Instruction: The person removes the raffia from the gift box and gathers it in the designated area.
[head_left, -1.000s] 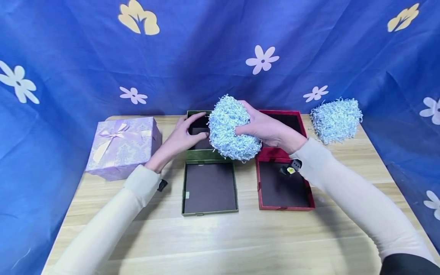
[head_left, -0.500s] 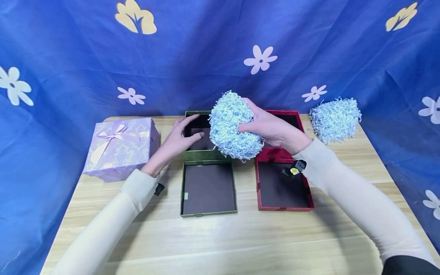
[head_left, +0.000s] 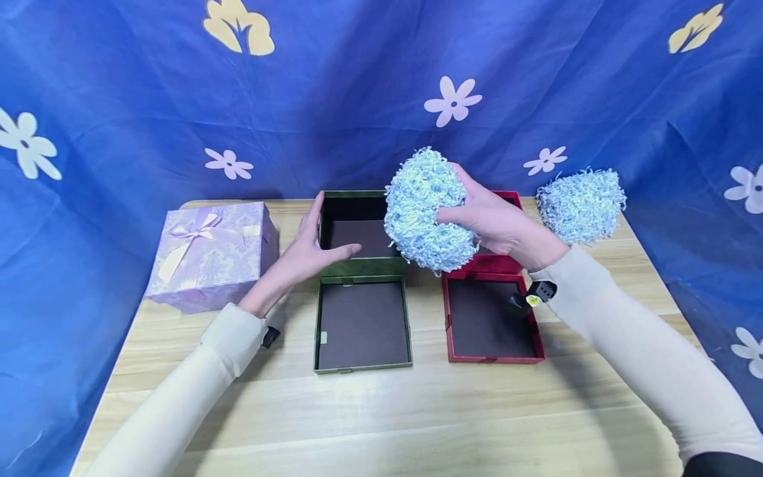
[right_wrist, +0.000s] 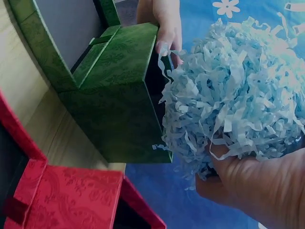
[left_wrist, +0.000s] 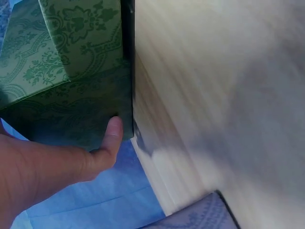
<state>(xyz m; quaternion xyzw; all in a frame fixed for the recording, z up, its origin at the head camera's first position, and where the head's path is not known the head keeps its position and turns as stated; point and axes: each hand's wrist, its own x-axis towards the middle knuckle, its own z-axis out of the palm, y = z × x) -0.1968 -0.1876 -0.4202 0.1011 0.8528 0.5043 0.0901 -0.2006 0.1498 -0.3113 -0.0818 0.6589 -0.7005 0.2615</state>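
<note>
In the head view, my right hand [head_left: 495, 218] grips a thick clump of pale blue shredded paper [head_left: 426, 215] above the gap between a green box and a red box. The right wrist view shows thumb and fingers pressed into the shredded paper [right_wrist: 238, 90], with loose strands near the green box's opening. My left hand [head_left: 301, 255] lies along the left side of the green box [head_left: 363, 267], fingers straight and thumb spread. A fingertip touches the patterned wall of the green box [left_wrist: 76, 109] in the left wrist view. The green box's dark interior shows bare.
Open lids lie flat in front: the green lid [head_left: 363, 324] and the red lid [head_left: 491, 321]. The red box [head_left: 485, 265] is partly hidden by my right hand. A lilac gift box [head_left: 217, 258] with a bow stands left; another shredded paper clump [head_left: 582, 207] sits at right.
My right hand has carried the shredded paper to the right and slightly up, uncovering more of the green box. My left hand has shifted from over its opening to its left side, fingers straightening.
</note>
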